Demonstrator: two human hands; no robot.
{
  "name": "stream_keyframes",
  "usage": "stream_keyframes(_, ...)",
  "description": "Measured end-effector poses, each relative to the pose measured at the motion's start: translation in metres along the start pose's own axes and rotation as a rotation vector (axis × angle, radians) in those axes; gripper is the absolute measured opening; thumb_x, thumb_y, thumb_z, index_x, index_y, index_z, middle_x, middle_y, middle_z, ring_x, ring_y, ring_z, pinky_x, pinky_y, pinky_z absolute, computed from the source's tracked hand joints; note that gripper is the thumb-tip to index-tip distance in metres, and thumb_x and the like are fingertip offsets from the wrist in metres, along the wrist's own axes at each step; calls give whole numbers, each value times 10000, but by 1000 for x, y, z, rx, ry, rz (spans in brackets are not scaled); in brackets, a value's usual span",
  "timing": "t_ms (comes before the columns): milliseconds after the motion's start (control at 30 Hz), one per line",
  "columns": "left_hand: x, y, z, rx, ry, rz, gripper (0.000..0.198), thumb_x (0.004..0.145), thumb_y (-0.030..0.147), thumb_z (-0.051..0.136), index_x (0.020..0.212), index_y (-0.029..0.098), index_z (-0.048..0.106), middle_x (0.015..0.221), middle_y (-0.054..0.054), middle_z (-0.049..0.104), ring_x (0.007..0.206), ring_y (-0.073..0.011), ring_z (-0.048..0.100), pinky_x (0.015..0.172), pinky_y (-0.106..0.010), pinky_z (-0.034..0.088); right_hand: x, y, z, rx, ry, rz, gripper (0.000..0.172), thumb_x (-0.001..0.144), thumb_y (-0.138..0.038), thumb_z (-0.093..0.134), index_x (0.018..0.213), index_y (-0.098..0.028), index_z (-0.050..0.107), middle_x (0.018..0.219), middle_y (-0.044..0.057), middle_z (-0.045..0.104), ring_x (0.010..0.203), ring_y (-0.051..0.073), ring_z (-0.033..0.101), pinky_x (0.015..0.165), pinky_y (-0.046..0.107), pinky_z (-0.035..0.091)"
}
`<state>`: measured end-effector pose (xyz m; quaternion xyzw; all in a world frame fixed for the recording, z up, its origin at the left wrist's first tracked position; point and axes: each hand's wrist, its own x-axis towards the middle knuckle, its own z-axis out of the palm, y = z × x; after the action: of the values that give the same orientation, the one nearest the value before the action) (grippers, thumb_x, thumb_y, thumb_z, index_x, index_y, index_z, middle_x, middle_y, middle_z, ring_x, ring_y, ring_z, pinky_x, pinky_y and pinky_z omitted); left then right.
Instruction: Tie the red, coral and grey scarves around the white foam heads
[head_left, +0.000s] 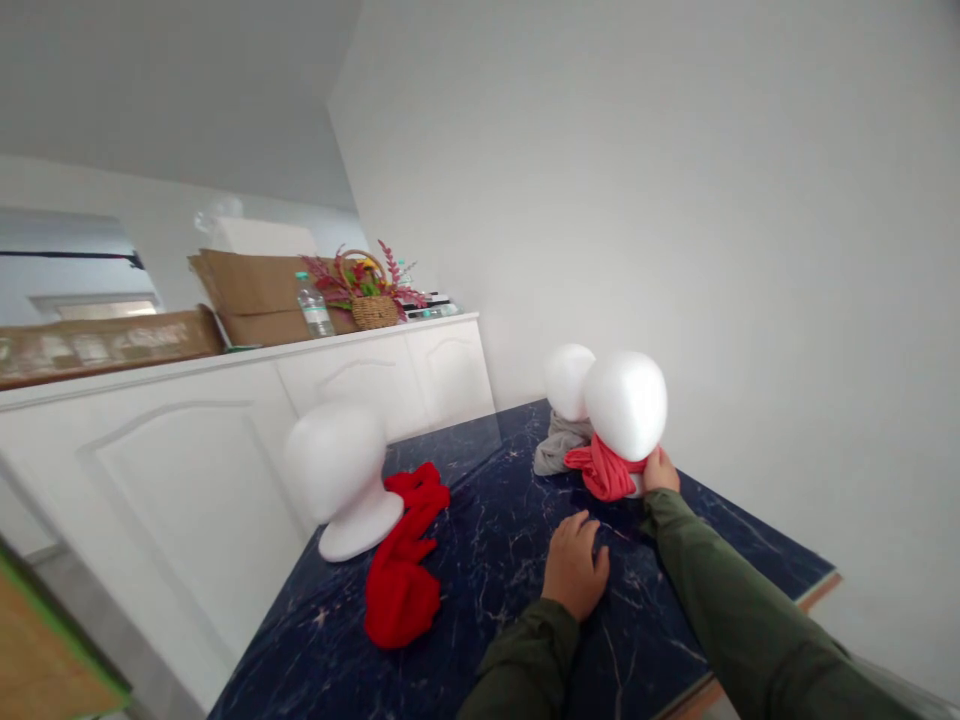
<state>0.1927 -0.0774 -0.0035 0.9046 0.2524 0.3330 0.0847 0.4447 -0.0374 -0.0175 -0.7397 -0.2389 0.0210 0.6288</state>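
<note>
At the table's right side, my right hand (661, 471) is at the neck of a white foam mannequin head (627, 404), its fingers partly hidden behind the neck and closed on it. A coral-red cloth (604, 470) lies bunched around the base of that head. My left hand (574, 566) rests on the dark blue marbled table (510, 540), fingers apart and slightly bent, holding nothing. Just behind stands a second white foam head (568, 380) with a grey cloth (559, 444) at its base.
A third white foam head (337, 462) stands tilted in view at the table's left edge, beside a crumpled bright red cloth (403, 575). Beyond are white cabinets (187, 480) carrying cardboard boxes (259, 290), a water bottle (315, 308) and a flower basket (374, 311). A wall borders the right.
</note>
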Motion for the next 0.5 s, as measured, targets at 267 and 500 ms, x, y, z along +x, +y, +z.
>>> stream_keyframes(267,45,13,51,-103,-61,-66,478,664,423,545,1094,214,538,1351,-111,257,1239,-332,173,999,-491,128,5,3,4,-80,52,-74,545,818,-449,214,1015,-93,576,966,145,570,921,267,502,781,334,368)
stream_keyframes(500,56,7,33,-228,8,-27,354,726,301,491,1068,213,515,1148,-91,501,1148,-247,354,974,-456,206,9,6,3,-93,51,4,586,828,-479,172,977,-104,596,956,152,571,915,275,504,778,348,370)
